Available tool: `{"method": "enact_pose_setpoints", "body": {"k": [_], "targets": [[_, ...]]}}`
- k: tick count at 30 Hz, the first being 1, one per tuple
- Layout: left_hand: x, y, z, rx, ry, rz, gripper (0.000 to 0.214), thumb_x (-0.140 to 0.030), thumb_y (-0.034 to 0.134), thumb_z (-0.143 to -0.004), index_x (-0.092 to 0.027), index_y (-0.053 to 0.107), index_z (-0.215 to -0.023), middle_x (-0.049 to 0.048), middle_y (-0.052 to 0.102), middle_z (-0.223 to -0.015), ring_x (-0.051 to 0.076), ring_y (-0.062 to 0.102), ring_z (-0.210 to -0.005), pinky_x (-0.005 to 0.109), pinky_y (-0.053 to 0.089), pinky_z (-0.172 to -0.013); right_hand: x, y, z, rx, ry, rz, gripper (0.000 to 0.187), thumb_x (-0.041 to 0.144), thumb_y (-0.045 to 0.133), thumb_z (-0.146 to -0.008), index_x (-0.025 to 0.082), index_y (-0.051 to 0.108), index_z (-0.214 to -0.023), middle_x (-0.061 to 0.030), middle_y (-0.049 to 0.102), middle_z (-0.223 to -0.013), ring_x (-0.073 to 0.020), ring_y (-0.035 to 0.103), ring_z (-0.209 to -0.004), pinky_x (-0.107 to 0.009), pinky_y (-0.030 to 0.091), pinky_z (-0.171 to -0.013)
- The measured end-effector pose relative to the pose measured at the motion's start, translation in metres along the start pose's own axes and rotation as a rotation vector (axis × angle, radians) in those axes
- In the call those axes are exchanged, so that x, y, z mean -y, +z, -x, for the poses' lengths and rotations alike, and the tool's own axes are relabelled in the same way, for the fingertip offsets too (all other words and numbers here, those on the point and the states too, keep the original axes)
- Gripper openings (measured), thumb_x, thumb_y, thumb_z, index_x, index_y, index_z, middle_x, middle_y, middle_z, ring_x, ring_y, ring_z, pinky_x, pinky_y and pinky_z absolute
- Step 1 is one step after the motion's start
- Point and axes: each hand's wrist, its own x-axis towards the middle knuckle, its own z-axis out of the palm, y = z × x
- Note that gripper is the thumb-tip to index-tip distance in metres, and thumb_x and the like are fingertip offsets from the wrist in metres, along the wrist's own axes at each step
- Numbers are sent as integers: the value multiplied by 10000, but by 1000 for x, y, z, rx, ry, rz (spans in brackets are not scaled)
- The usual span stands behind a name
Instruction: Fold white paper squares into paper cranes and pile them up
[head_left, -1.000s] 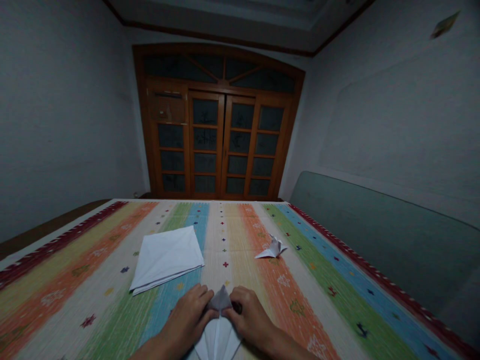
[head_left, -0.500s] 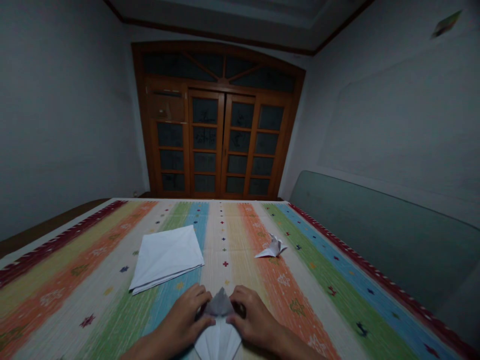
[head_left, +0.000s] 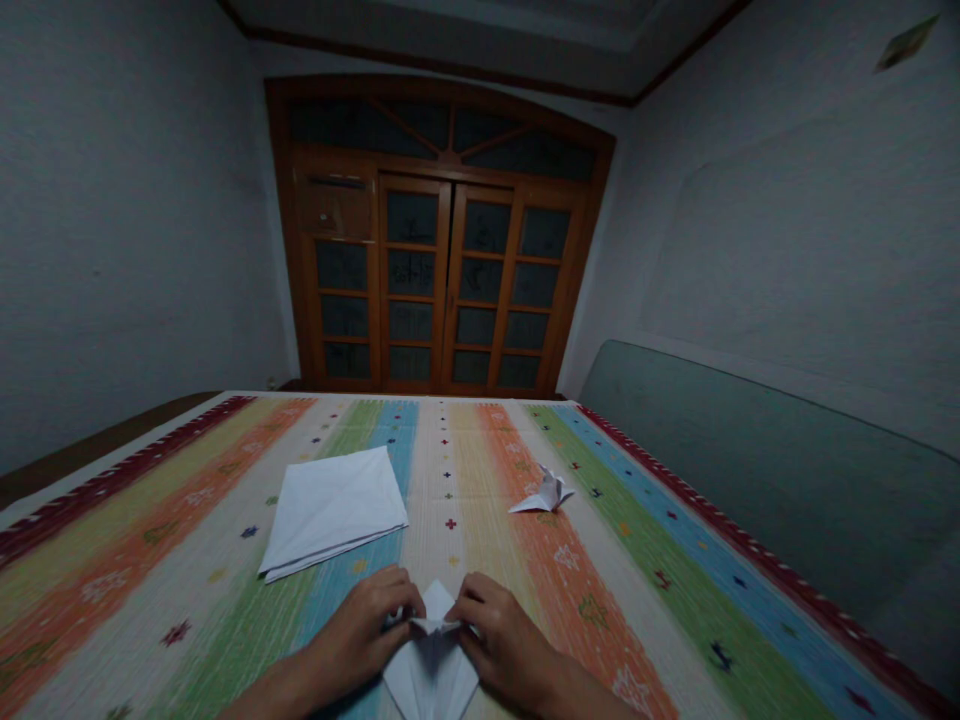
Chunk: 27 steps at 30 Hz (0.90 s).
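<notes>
Apparently part-folded, the white paper (head_left: 433, 682) at the frame's bottom centre has a creased tip, its middle flap not yet flat, with fingers of the left hand (head_left: 377, 622) and right hand (head_left: 498, 630) clamped on its edges.

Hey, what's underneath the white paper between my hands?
The striped tablecloth shows around the folded paper, which the left hand and right hand grip. Whatever lies directly beneath is covered from view.
</notes>
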Motion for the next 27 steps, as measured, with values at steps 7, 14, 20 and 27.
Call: {"method": "enact_pose_setpoints", "body": {"k": [7, 14, 20, 27], "targets": [[12, -7, 7, -3, 89, 3, 151, -91, 639, -872, -215, 720, -841, 29, 694, -868, 210, 637, -869, 293, 452, -790, 2, -15, 4, 63, -137, 3, 328, 69, 633, -835, 228, 735, -1103, -85, 671, -991, -224, 642, -907, -285, 492, -762], [-5, -21, 12, 50, 163, -33, 239, -101, 588, -905, -239, 774, -959, 79, 704, -988, 237, 647, -941, 346, 480, -844, 3, -24, 5, 121, -325, 13, 293, 141, 621, -886, 252, 754, -1122, -95, 704, -991, -238, 626, -892, -322, 487, -767], [-15, -33, 14, 103, 158, -79, 245, -210, 566, -971, -279, 797, -1016, 99, 693, -1008, 268, 619, -960, 392, 469, -843, 5, -27, 6, 161, -333, 32, 373, 124, 624, -794, 282, 770, -1098, -83, 688, -1047, -240, 615, -902, -330, 494, -781], [-6, -36, 17, 43, 165, -107, 195, -219, 625, -934, -292, 802, -969, 83, 664, -1031, 270, 606, -979, 406, 478, -892, 6, -28, 4, 164, -330, 75, 309, 135, 633, -834, 269, 771, -1076, -89, 697, -1035, -234, 631, -896, -317, 493, -751]]}}
